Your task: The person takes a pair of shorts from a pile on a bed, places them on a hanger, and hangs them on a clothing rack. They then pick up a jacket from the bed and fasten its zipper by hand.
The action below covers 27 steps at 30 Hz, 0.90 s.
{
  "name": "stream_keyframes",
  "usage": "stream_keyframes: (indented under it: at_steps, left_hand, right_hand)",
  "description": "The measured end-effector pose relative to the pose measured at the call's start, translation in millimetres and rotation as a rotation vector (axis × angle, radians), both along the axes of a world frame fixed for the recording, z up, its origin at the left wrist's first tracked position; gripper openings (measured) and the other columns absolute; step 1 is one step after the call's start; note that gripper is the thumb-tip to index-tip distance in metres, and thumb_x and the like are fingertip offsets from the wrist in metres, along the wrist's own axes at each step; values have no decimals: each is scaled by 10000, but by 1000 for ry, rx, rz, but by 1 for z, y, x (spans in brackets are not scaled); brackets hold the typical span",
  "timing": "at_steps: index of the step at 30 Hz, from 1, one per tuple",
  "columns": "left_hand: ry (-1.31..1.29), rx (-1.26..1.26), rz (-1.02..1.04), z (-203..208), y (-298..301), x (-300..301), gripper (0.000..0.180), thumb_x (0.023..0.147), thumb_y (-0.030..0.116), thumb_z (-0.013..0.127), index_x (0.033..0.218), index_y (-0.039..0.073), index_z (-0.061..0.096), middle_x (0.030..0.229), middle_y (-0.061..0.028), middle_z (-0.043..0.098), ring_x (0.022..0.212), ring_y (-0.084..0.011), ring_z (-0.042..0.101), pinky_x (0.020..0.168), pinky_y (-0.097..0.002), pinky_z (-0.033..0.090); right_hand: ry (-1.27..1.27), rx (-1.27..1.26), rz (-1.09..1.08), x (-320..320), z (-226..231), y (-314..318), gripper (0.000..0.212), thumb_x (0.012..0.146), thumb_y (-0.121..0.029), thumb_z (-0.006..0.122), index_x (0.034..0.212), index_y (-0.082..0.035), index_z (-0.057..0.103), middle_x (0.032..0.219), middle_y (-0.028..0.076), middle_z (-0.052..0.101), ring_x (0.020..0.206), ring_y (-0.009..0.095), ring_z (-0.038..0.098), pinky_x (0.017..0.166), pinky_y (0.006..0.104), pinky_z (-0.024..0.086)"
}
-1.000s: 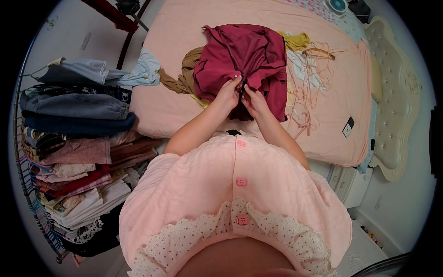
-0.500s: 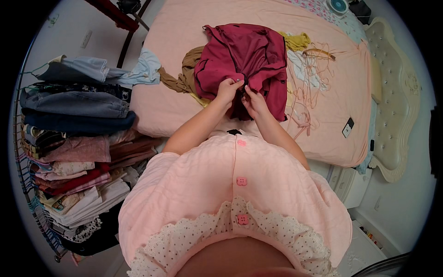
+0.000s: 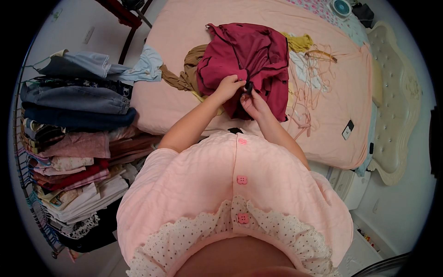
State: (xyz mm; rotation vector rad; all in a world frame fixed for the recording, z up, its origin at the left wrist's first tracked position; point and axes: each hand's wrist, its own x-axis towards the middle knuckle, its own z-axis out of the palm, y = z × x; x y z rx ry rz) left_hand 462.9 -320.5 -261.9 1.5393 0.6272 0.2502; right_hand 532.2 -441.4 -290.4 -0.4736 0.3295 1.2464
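Observation:
A maroon jacket [image 3: 242, 46] with black trim lies bunched up on the bed in front of me. My left hand [image 3: 229, 87] is closed on the jacket's near edge, thumb stretched along the cloth. Just to its right, my right hand [image 3: 256, 102] pinches the lower end of a black strip [image 3: 248, 87], which looks like the zipper edge. The fingertips of both hands are close together there. Fine detail of the zipper is too small to make out. Brown cloth [image 3: 194, 64] sticks out from under the jacket's left side.
Pink hangers [image 3: 304, 104] lie tangled right of the jacket, by white cloth [image 3: 302, 69] and a yellow garment [image 3: 300, 42]. A phone [image 3: 348, 129] rests near the bed's right edge. A rack of hanging clothes [image 3: 76, 99] stands at the left; a padded headboard [image 3: 392, 101] at the right.
My left hand has shifted slightly up along the jacket's edge. My right hand has slid a little down and right, and more of the black strip shows between the hands.

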Motion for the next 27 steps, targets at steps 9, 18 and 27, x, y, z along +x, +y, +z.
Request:
stream_keyframes:
  at_steps: [9,18,27]
  left_hand:
    - [83,45,-32,-17,2,-10,198,777,181,538,671,20,493,627,-30,507,582,-96,451,546,-235,364]
    - [88,123,-57,-28,-7,-15,189,793,178,522,688,25,488,641,-21,503,598,-96,452,553,-238,365]
    - [-3,110,33,-15,3,-24,249,767,218,536,661,-6,503,616,-98,539,578,-167,506,554,-293,386]
  right_hand:
    - [-245,-201,196,1,2,-6,107,808,-120,543,879,-41,528,774,32,559,637,93,509,621,220,463]
    - [-120,-92,48,-5,-7,-3,64,821,-99,513,862,-51,504,754,31,544,611,96,488,571,213,443]
    - [-394,-330,577,13,30,-4,190,816,-256,529,760,-75,536,709,7,528,621,83,483,582,215,418]
